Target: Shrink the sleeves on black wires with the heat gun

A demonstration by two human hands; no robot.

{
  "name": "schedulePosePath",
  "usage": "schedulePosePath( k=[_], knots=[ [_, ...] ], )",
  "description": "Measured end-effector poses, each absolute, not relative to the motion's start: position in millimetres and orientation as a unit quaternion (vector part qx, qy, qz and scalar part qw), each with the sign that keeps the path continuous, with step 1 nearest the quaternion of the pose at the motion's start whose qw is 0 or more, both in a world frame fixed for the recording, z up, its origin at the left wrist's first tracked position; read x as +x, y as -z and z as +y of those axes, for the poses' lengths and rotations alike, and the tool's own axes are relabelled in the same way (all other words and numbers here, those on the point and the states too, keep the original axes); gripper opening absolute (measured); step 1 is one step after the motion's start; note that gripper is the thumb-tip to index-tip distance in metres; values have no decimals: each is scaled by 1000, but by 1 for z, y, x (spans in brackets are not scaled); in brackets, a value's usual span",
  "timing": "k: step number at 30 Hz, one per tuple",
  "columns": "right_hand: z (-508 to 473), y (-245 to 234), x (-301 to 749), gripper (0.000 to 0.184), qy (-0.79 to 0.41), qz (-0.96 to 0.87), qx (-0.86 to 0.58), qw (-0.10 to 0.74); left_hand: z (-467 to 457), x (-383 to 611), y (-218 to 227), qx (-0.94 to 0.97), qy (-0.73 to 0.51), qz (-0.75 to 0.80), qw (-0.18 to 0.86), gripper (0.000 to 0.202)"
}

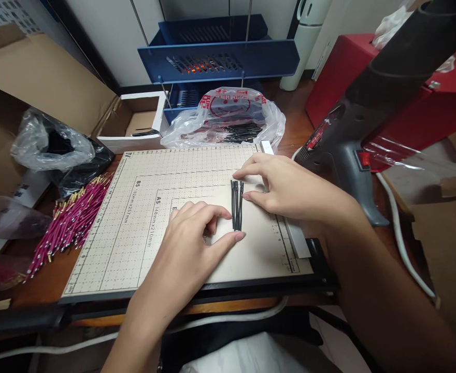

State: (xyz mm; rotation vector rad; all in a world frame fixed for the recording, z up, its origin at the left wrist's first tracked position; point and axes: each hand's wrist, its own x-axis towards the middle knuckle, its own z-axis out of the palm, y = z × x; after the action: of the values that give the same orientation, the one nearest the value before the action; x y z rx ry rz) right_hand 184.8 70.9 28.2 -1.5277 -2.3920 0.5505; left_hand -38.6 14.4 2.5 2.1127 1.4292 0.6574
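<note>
A small row of short black wire pieces (pixel 237 205), dark and thin like cut leads, lies side by side on the gridded board of a paper cutter (pixel 134 248). At their left side rests the index finger of my left hand (pixel 197 233), with the thumb against their near ends. My right hand (pixel 276 184) has its index finger at their far ends and its thumb along their right side. Between them, both hands' curled fingers hold the row in place. The right hand's lower fingers are partly hidden.
Magenta wires with gold tips (pixel 76 223) are piled left of the board. Behind it stand a plastic bag (pixel 228 111) of black pieces, a white box (pixel 134 116) and a blue rack (pixel 216 59). A heat gun (pixel 352 140) and a red case (pixel 337 77) are at right.
</note>
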Motion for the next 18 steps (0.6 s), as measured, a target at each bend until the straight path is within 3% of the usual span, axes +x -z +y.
schedulePosePath(
  k=[18],
  knots=[
    [70, -26, 184, 39, -197, -813, -526, 154, 16, -38, 4, 779, -261, 517, 241, 22]
  ],
)
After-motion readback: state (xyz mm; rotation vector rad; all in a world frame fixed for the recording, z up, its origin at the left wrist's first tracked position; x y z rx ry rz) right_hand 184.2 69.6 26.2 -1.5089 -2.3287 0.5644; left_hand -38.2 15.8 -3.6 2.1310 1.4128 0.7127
